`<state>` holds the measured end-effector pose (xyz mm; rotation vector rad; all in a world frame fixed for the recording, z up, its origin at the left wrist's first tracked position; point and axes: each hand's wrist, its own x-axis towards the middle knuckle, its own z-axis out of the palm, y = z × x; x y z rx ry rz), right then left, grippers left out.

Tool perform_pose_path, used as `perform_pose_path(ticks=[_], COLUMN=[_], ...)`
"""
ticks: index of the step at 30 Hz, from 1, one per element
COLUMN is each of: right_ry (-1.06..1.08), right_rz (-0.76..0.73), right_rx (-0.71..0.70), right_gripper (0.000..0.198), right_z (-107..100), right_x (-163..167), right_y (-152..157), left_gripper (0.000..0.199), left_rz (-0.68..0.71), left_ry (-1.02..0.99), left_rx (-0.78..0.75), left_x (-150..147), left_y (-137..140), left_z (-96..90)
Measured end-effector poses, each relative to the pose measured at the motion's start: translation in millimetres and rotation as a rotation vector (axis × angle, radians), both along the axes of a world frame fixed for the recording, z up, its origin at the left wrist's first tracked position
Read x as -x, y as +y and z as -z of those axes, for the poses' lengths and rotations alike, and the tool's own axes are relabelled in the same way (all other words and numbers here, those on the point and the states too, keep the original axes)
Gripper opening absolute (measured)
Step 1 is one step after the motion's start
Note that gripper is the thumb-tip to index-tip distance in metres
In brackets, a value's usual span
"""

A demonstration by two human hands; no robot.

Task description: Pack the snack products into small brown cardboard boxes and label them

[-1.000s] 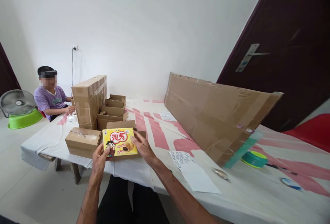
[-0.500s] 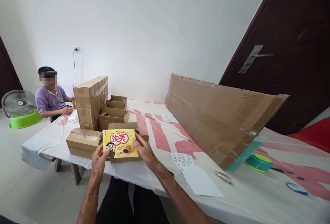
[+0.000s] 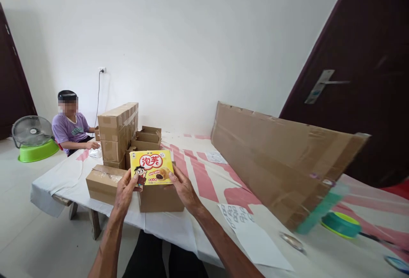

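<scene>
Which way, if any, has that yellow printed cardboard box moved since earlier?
Yes, the yellow box rose in view against the closed brown cardboard carton at left.

A bare white wall [image 3: 191, 43] spans a softly lit room, broken by an outlet [image 3: 102, 70] with a black cord [image 3: 98, 94] hanging from its plug. A dark brown door [image 3: 367, 82] with a silver lever handle [image 3: 337, 82] leans into view at right; another dark doorway [image 3: 14, 86] edges the left. A round fan [image 3: 33, 131] sits on a lime-green base [image 3: 38, 150] on the pale floor [image 3: 28, 222], near a wooden-legged table under white cloth [image 3: 57, 182] marked with pinkish-red bands.
</scene>
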<state>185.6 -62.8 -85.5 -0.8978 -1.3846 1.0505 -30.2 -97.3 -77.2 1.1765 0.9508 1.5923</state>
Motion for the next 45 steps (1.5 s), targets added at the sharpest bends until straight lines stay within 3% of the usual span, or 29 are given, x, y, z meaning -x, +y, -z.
perform_pose_path(ticks=[4,8,12,19,24,27,31,38,45], right_ry=[0.008,0.016,-0.008,-0.057,-0.091,-0.107,-0.086,0.046,0.113], right_rz=[-0.027,-0.054,-0.026,-0.005,-0.004,0.004,0.036,0.109,0.108], right_rx=[-0.036,-0.031,-0.034,0.060,0.102,0.099,0.007,-0.341,-0.422], right_gripper=[0.081,0.078,0.078,0.072,0.060,0.058,0.064,0.074,0.072], right_z=[-17.4,-24.4,-21.6,-8.6,-0.5,-3.3,-22.0,-74.0,-104.7], right_x=[3.6,7.6,8.1,4.9,5.0,5.5,4.7,3.9,2.0], right_y=[17.0,34.6,55.5,89.9,98.7,99.3,95.5,74.6,50.5], left_gripper=[0.062,0.062,0.067,0.058,0.061,0.061,0.063,0.069,0.073], left_rz=[0.002,-0.027,-0.044,-0.030,-0.026,-0.027,-0.029,-0.024,-0.042], left_ry=[0.089,0.132,0.108,0.101,0.134,0.157,0.179,0.204,0.241], left_rx=[-0.071,-0.089,-0.054,0.003,0.065,0.063,-0.027,-0.248,-0.383], left_x=[4.8,9.0,10.1,9.9,10.1,9.1,5.9,-3.2,-8.2], left_y=[11.8,33.3,58.0,88.4,102.0,107.9,111.0,92.0,68.3], left_z=[-18.1,-21.9,-17.3,-3.2,10.9,10.3,-12.8,-74.2,-105.3])
